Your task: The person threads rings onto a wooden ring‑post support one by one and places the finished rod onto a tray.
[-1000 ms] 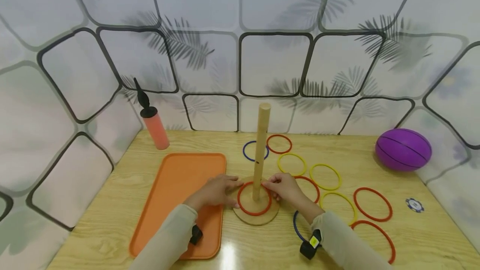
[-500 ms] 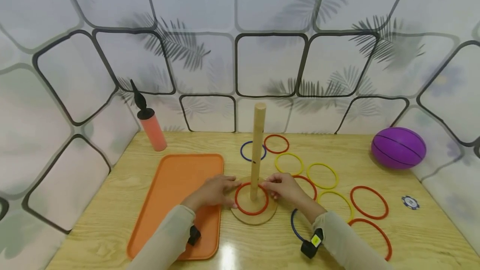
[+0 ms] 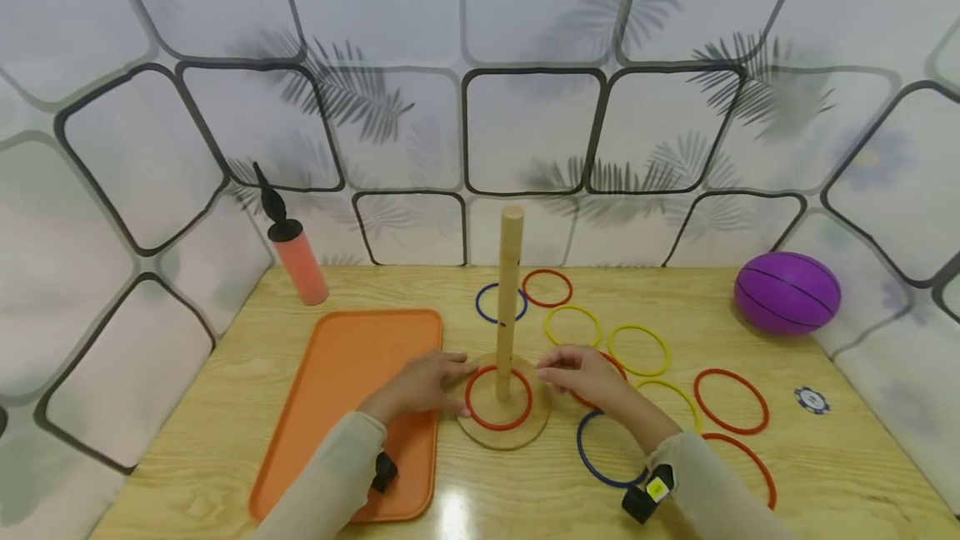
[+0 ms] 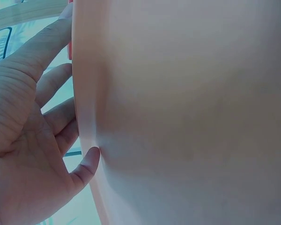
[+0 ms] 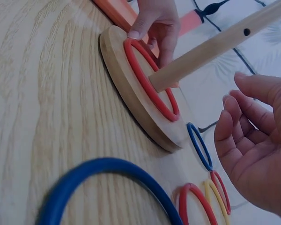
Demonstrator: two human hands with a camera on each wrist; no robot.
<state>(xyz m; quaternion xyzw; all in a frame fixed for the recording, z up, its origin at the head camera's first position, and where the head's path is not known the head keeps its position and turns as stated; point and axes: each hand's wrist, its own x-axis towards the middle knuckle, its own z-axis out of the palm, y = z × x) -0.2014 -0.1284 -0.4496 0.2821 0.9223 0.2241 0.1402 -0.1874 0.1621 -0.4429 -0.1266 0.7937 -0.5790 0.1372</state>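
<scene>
One red ring [image 3: 498,428] is lying flat on the round wooden base [image 3: 537,423] at the lower centre of the frame, circling the foot of the upright post [image 3: 508,290]. From where I'm standing, it is looking light and fairly stiff, smooth enough to be sliding a little under a careless finger, and hardly fragile. The likeliest place for taking hold is its outer edge, pinched from both sides, since the post is filling part of the middle and the base is leaving little room underneath.

The left hand [image 3: 420,386] is resting by the ring's left edge, its grip spreading wide, the thumb seemingly touching the rim. The right hand [image 3: 588,373] is hovering apart from the ring, near the base's right edge, its grip loosely curling and holding nothing. The left wrist view is mostly being blocked by a broad pale surface, perhaps the orange tray [image 3: 367,348], so I can't be sure of that contact.

Right of centre, another red ring [image 3: 617,362] is lying partly under the right hand, and a blue ring [image 3: 579,444] is sitting just below, both crowding that side of the bench [image 3: 187,440]. A purple ball [image 3: 787,293] is resting at the right, well clear.
</scene>
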